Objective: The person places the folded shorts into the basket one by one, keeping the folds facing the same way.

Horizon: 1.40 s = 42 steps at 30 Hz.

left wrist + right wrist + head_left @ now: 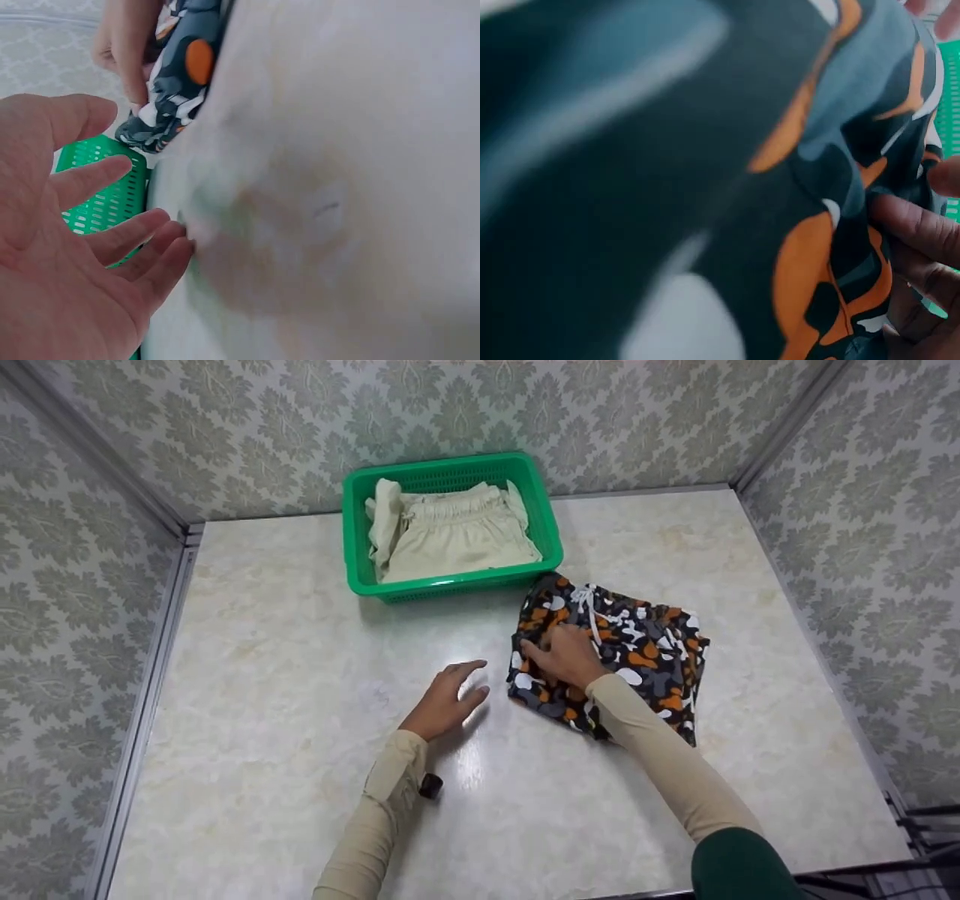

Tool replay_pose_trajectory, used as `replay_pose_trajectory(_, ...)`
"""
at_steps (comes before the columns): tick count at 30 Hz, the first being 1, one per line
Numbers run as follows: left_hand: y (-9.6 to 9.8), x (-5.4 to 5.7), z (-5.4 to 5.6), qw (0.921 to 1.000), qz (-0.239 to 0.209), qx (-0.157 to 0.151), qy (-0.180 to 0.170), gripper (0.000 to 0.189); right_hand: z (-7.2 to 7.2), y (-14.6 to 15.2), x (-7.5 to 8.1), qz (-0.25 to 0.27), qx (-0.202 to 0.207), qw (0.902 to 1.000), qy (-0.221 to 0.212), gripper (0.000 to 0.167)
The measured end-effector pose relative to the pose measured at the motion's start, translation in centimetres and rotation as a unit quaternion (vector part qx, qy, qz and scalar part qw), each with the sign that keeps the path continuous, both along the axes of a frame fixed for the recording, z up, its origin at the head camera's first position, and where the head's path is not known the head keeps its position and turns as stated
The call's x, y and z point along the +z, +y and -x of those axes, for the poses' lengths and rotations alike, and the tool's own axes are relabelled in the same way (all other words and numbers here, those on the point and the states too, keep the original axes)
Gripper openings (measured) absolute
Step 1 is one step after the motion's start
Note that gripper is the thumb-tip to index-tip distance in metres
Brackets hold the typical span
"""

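Note:
A pair of shorts (pixel 645 652) with a black, orange, grey and white blotchy print and a white drawstring lies on the right half of the table. My right hand (pixel 568 655) is over their left part. In the right wrist view its fingers (pixel 915 225) curl into the fabric, bunching it, with the thumb close by. To the left, my left hand (pixel 444 701) hovers just above the tabletop with fingers spread and nothing in them. The left wrist view shows its palm (pixel 67 277) facing the camera.
A green plastic basket (pixel 454 579) stands at the back of the table against the patterned wall, with cream-coloured folded garments (pixel 465 536) inside. The shorts' top left corner lies right at the basket's front right corner. Side walls border the pale marbled table (pixel 262 720).

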State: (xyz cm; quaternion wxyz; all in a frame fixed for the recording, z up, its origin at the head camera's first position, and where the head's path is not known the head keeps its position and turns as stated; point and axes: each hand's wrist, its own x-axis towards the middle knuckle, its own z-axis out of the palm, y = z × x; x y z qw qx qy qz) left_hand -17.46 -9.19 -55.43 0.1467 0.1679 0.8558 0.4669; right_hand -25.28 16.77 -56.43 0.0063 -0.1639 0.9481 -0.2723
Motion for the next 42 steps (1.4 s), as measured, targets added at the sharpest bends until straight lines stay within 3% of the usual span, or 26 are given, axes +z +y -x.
replay_pose_trajectory(3, 0.2, 0.3, 0.1, 0.9973, -0.048, 0.02, -0.052, 0.054, -0.5, -0.5, -0.3, 0.01, 0.023, 0.9997, -0.004, 0.063)
replay_pose_trajectory(5, 0.4, 0.5, 0.1, 0.9894, -0.091, 0.04, -0.106, 0.056, -0.8, -0.9, -0.4, 0.011, 0.038, 0.9992, -0.003, 0.061)
replay_pose_trajectory(10, 1.5, 1.0, 0.4, 0.948, -0.205, 0.106, -0.219, 0.064, -1.4, -1.9, -0.5, 0.018, 0.064, 0.9978, -0.002, 0.059)
replay_pose_trajectory(13, 2.0, 1.0, 0.6, 0.9258, -0.249, 0.146, -0.244, 0.069, -1.6, -2.4, -0.6, 0.023, 0.075, 0.9969, -0.007, 0.056)
replay_pose_trajectory(16, 2.5, 1.2, 0.7, 0.9121, -0.267, 0.173, -0.259, 0.073, -1.9, -3.0, -0.6, 0.027, 0.085, 0.9959, -0.015, 0.05)
replay_pose_trajectory(19, 2.9, 1.5, 0.7, 0.9127, -0.26, 0.184, -0.256, 0.079, -2.1, -3.6, -0.5, 0.034, 0.099, 0.9943, -0.022, 0.046)
replay_pose_trajectory(25, 2.7, 1.5, 1.1, 0.9262, -0.206, 0.221, -0.225, 0.091, -1.7, -4.7, -0.5, 0.068, 0.162, 0.9838, -0.036, 0.047)
replay_pose_trajectory(30, 2.1, 0.8, 1.6, 0.9294, -0.163, 0.227, -0.241, 0.093, -1.5, -5.6, -0.7, 0.099, 0.193, 0.9751, -0.047, 0.037)
replay_pose_trajectory(35, 1.7, 0.2, 2.2, 0.9359, -0.139, 0.235, -0.222, 0.068, -1.7, -6.5, -0.9, 0.141, 0.203, 0.9656, -0.079, 0.038)
replay_pose_trajectory(42, 1.2, 0.4, 2.2, 0.9443, -0.14, 0.199, -0.221, 0.027, -1.5, -6.5, -1.1, 0.259, 0.208, 0.9379, -0.099, 0.044)
